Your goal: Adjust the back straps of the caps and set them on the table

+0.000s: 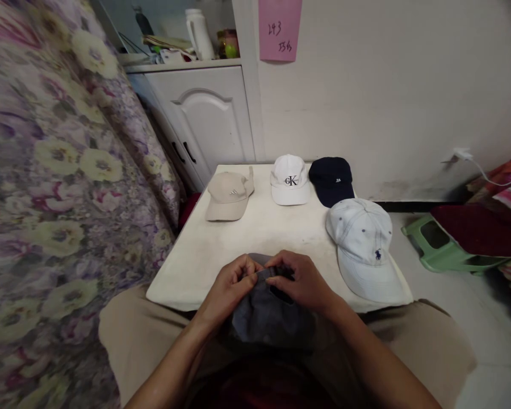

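Both my hands pinch the back strap of a dark grey cap [264, 312] held over my lap at the near edge of a small white table [259, 233]. My left hand [230, 284] grips the strap from the left, fingers curled. My right hand [300, 281] holds it from the right, fingers closed. On the table lie a beige cap [229, 196], a white cap with a black logo [289, 179], a navy cap [331, 179] and a pale blue cap [364, 247].
A flowered bedcover [55, 187] fills the left side. A white cabinet [204, 119] with a jug and clutter on top stands behind the table. A pink note [280, 28] hangs on the wall. A green stool [443, 244] and colourful fabric are at the right.
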Available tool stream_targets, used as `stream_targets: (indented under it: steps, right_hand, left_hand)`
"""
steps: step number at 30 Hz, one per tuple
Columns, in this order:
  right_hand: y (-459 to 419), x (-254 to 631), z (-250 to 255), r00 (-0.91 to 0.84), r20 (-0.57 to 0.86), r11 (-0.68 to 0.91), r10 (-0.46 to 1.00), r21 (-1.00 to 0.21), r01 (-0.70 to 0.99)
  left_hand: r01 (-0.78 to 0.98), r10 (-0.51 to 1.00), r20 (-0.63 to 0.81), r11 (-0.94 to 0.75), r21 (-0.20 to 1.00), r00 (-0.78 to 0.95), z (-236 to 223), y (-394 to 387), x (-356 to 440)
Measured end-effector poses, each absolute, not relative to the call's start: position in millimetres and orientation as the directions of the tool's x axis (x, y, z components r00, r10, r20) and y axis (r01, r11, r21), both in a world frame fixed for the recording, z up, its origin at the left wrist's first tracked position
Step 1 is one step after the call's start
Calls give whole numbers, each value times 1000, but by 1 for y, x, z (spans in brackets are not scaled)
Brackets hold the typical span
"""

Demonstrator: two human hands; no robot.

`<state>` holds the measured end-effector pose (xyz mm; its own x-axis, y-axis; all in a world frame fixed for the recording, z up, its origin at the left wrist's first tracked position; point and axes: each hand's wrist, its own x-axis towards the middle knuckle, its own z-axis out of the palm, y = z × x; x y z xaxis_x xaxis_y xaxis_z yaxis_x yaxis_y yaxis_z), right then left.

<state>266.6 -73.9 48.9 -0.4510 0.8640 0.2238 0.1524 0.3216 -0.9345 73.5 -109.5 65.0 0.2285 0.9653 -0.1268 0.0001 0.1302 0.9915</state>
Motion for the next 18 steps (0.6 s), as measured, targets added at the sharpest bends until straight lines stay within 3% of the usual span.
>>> stream_targets:
  steps: [3, 9, 14, 18]
  right_hand:
    - [-74, 267, 48, -457, 224, 333, 861, -927, 173]
    - [-73, 268, 47, -442, 230, 364, 867, -898, 248]
    - [-72, 267, 46, -443, 204, 320, 873, -925, 206]
    - [-73, 266, 45, -483, 222, 324, 847, -936, 137]
  left_hand:
    - [11, 960, -135, 137, 991, 244, 64, -108, 73]
    - [217, 970, -70, 18, 976, 231, 62, -103, 71]
    - [115, 971, -99, 75, 991, 219, 66, -102, 70]
    - [158, 931, -160, 113, 981, 329, 66, -102, 70]
